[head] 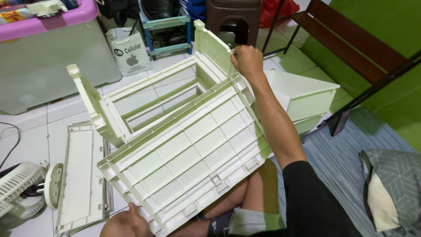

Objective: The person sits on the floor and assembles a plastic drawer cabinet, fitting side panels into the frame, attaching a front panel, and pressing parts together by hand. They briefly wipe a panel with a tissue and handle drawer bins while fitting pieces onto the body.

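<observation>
Frame: pale cream ribbed plastic cabinet frame (175, 136) — open box of panels, tilted over the person's lap, near panel facing up, far end raised off the white tiled floor (30, 127).
Right hand: right hand (247, 59) closed around the top corner of the frame, beside the upright side panel (212, 46); arm stretched out along the right edge.
Left hand: left hand (136, 219) at the low front corner, fingers curled under the edge; mostly hidden by the frame, so I cannot tell how firm the grip is.
Step, judged: frame appears to be turned or steadied between both hands, mid-assembly; the hands are well apart, at opposite corners.
Next move calls for: judged — both corners kept held and the far end kept level, since the frame is large and only held at two points.
Edges: loose flat cream plastic panel (81, 175) lies on the floor just left of the frame; cream plastic drawers (307, 98) stacked just right, near the forearm.
Open room: bare tile beyond the frame's left leg; white fan grille (17, 186) at far left, grey storage tub with pink lid (44, 57) and brown plastic stool (232, 17) behind — tight to the rear.
Right side: blue-grey striped mat (342, 158), green wall (386, 26) close.
</observation>
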